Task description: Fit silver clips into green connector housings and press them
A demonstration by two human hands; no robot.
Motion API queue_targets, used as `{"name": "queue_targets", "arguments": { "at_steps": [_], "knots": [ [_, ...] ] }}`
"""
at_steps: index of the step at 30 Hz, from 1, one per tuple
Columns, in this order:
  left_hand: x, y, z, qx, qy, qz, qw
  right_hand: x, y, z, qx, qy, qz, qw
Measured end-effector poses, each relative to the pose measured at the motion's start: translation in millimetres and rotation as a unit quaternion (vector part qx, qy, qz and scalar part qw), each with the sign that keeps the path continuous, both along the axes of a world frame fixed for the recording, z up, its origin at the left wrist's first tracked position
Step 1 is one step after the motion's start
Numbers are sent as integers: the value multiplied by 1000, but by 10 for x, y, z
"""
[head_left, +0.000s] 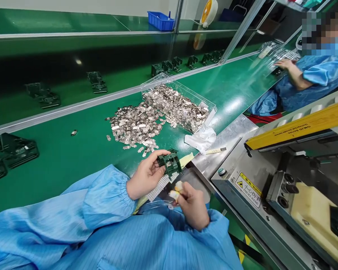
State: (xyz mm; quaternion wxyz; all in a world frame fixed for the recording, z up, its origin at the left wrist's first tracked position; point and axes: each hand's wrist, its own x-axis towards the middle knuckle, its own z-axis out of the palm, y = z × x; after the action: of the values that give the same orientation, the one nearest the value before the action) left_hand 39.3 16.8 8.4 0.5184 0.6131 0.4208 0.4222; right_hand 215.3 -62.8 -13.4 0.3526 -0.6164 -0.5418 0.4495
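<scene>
My left hand (148,173) grips a dark green moulded plastic part (170,163) between thumb and fingers, above the table's front edge. Below and to the right of it, my right hand (193,204) is closed in a pinch. White and yellow coverings show on its fingertips, and whatever lies between them is too small to make out. A grey gridded sheet (158,189) sits beneath my hands, partly hidden by them. Beyond them a loose heap of small silvery metal pieces (135,125) is spread on the green tabletop (81,157), beside a clear plastic box (211,114) filled with more pieces.
A machine (228,180) with a yellow bar (298,127) and a hand-injury warning label stands close on my right. A white cloth (201,140) lies near the box. Dark plastic parts (19,150) rest at the left. Another person's hand (288,64) works at far right.
</scene>
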Motion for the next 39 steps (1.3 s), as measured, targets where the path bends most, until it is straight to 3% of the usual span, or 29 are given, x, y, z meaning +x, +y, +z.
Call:
{"name": "queue_targets", "arguments": {
  "at_steps": [5,9,16,20,27,30,35,39],
  "knots": [
    [37,-81,29,-66,-114,-27,991,94,-42,446,46,33,-13,998],
    [57,-90,-6,-95,-147,-28,984,72,37,618,83,31,-2,996],
    [54,-83,-17,-86,-167,-21,982,-157,328,509,263,-71,-63,960],
    [40,-117,8,-56,-152,-48,986,-238,391,449,275,-106,-57,954],
    [-6,-165,-7,-2,-63,-61,996,-275,379,516,287,-128,-62,947],
    [-15,-168,6,14,-54,-65,996,-298,371,491,258,-83,-76,960],
    [-2,-171,46,3,-79,-85,993,-328,356,391,135,116,-124,976],
    [-43,-160,121,-20,-85,-78,993,-151,304,438,110,205,-70,970]
  ]
}}
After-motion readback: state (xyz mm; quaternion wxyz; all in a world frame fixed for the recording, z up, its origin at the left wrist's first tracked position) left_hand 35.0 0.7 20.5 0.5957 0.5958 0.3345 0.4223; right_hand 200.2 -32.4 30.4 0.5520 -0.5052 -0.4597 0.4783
